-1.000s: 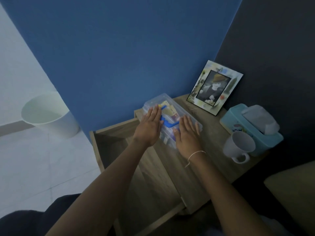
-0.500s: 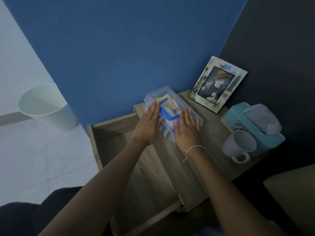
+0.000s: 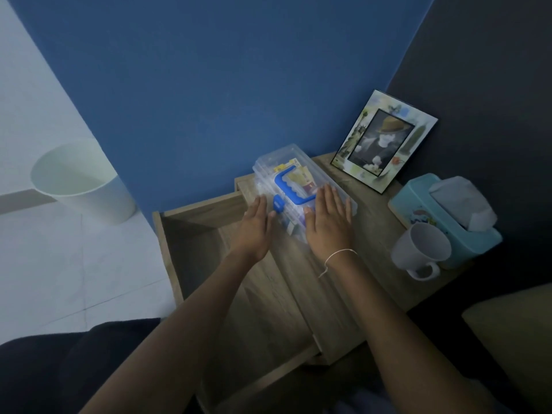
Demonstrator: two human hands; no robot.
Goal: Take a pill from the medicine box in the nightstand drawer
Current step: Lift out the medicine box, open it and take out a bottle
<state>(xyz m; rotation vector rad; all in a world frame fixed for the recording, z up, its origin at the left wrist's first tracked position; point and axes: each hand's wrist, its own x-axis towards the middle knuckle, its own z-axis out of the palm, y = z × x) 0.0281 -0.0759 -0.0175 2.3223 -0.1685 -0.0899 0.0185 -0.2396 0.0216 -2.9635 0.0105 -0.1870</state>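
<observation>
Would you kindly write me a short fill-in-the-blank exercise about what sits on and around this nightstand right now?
1. The clear medicine box has a carrying handle coloured ____.
2. The nightstand drawer stands ____.
3. The white mug lies tipped beside the teal ____ box.
4. The thin white string is tied round the wrist of the ____ hand, while the left hand is at the box's blue latch.

Missing words: blue; open; tissue; right
</observation>
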